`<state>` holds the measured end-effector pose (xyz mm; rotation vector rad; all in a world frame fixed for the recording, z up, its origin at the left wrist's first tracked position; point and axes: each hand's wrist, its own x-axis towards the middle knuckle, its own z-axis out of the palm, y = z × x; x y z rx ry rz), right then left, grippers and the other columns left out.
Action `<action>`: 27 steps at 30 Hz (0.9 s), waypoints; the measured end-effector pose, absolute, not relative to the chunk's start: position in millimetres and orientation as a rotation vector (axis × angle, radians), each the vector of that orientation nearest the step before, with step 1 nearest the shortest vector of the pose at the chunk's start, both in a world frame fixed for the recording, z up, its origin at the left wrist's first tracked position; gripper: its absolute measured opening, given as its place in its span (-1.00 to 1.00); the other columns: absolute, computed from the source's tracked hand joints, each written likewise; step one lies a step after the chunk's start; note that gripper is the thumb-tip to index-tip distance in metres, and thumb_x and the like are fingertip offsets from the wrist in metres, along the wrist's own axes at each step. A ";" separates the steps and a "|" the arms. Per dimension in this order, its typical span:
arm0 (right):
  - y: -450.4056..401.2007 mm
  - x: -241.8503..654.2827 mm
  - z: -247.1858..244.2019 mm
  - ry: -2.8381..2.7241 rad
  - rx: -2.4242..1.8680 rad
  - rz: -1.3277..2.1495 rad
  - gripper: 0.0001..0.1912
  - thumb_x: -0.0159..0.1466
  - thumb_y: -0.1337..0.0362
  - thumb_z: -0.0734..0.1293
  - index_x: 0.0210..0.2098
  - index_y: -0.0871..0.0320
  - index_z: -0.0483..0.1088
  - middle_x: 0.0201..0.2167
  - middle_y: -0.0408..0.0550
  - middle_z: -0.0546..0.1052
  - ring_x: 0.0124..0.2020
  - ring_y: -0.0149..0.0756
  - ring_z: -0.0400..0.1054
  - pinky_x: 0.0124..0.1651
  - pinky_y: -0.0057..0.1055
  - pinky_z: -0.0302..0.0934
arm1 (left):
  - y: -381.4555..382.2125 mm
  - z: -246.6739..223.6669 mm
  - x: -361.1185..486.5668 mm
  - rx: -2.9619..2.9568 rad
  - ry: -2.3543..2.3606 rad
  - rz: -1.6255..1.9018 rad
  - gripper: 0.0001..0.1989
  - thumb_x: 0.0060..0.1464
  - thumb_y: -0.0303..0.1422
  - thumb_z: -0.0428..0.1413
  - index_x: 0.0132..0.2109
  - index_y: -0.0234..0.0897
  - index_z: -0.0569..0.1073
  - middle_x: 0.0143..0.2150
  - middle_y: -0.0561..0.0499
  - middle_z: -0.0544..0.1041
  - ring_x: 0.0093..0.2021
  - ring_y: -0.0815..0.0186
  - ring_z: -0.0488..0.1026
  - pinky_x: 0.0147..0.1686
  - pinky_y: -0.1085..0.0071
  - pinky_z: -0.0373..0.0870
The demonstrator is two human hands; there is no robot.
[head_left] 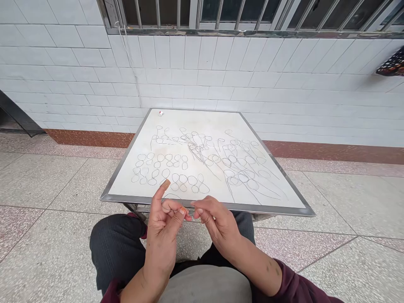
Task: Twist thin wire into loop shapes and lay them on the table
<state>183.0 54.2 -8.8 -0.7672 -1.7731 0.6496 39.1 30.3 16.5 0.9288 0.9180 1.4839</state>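
My left hand (164,227) is closed in a pinch, thumb against the bent fingers, with the index finger raised. A thin wire (172,195) curves up behind those fingers, just over the table's near edge. Close beside it, my right hand (221,225) pinches between thumb and forefinger; the wire there is too fine to follow. Beyond both hands, bent wire loops (199,183) lie on the white tabletop (202,120). Several are shaped like joined rings, in rows at the left and middle. A tangled bunch of looped wires with long tails (198,149) lies farther back.
A small white and red item (161,113) sits at the table's far left corner. Behind the table rises a white tiled wall (189,78) with a barred window (240,14). My knees (116,248) are under the near metal edge. Speckled tile floor (344,198) surrounds the table.
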 end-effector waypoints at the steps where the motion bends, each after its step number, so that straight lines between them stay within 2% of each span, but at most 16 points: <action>1: 54.2 183.6 -7.2 -1.811 -0.757 0.587 -0.67 0.34 0.49 0.17 0.00 0.03 0.33 -0.41 -0.12 0.42 -0.37 -0.38 0.29 -0.35 -0.43 0.23 | 30.2 16.6 39.6 0.935 0.923 1.482 -0.45 0.16 -0.40 0.11 0.25 0.00 0.17 -0.38 0.16 0.41 -0.36 0.45 0.39 -0.29 0.52 0.32; 4: 55.0 184.1 -4.0 -1.892 -0.758 0.478 -0.65 0.32 0.54 0.17 -0.02 0.04 0.35 -0.41 -0.13 0.44 -0.37 -0.38 0.30 -0.34 -0.44 0.25 | 29.7 18.0 40.8 0.983 0.951 1.479 -0.43 0.14 -0.40 0.13 0.26 -0.01 0.17 -0.40 0.16 0.41 -0.41 0.47 0.36 -0.35 0.54 0.29; 9: 57.1 184.8 -7.3 -1.953 -0.812 0.419 -0.67 0.32 0.54 0.18 -0.07 0.04 0.38 -0.37 -0.13 0.52 -0.36 -0.38 0.31 -0.32 -0.44 0.27 | 28.0 19.6 40.7 1.112 1.097 1.403 -0.41 0.15 -0.38 0.12 0.28 0.01 0.14 -0.40 0.16 0.40 -0.39 0.45 0.33 -0.31 0.51 0.31; 15: 59.3 187.2 -14.5 -1.939 -0.798 0.384 -0.74 0.32 0.50 0.22 -0.08 0.08 0.38 -0.37 -0.09 0.54 -0.37 -0.35 0.31 -0.34 -0.42 0.28 | 26.5 21.6 41.7 1.153 1.180 1.340 -0.39 0.15 -0.36 0.10 0.31 -0.03 0.11 -0.42 0.16 0.37 -0.45 0.43 0.28 -0.35 0.47 0.33; 25: 61.4 191.4 -10.4 -2.129 -0.774 0.186 -0.81 0.34 0.47 0.21 -0.10 0.19 0.38 -0.37 -0.02 0.51 -0.39 -0.33 0.26 -0.32 -0.35 0.24 | 30.2 13.3 40.0 1.116 1.137 1.290 -0.39 0.15 -0.36 0.11 0.31 -0.05 0.11 -0.44 0.17 0.39 -0.46 0.43 0.37 -0.32 0.44 0.38; 27: 62.0 192.1 -11.5 -2.130 -0.757 0.207 -0.80 0.35 0.44 0.21 -0.09 0.16 0.38 -0.35 -0.04 0.51 -0.38 -0.34 0.28 -0.32 -0.36 0.25 | 29.5 13.3 38.9 1.115 1.118 1.293 -0.41 0.16 -0.36 0.10 0.30 -0.05 0.12 -0.44 0.16 0.39 -0.45 0.43 0.38 -0.30 0.43 0.38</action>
